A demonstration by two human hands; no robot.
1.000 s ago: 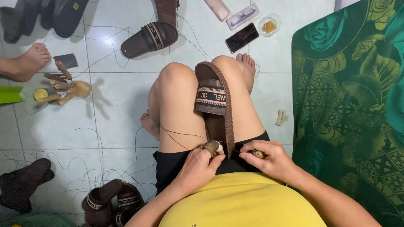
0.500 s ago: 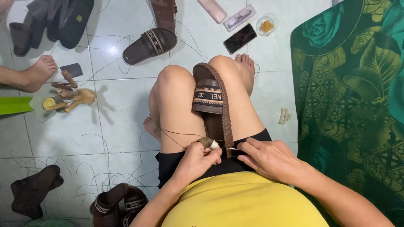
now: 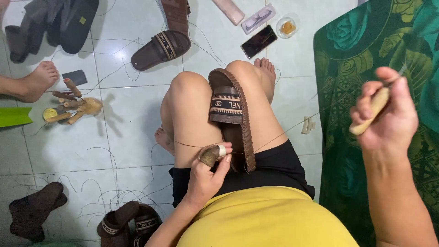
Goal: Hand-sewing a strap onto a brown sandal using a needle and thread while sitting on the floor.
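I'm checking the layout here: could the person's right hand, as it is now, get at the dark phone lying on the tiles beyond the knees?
Probably, but not freely. The right hand is raised and closed around a wooden-handled tool. The tiles between it and the phone look open, yet the fingers are occupied.

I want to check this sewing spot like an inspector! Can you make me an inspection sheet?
Surface: pale tiled floor, loose threads lying about.
Job's things: brown sandal clamped between the knees; thread stretched taut from it.
Clutter: more sandals, phone, wooden tools, small jar.
Grippers: left hand pinches a taped tool at the sandal; right hand raised, gripping a wooden handle.
Cables: nothing seen.
Surroundings: green patterned cloth; another person's foot.
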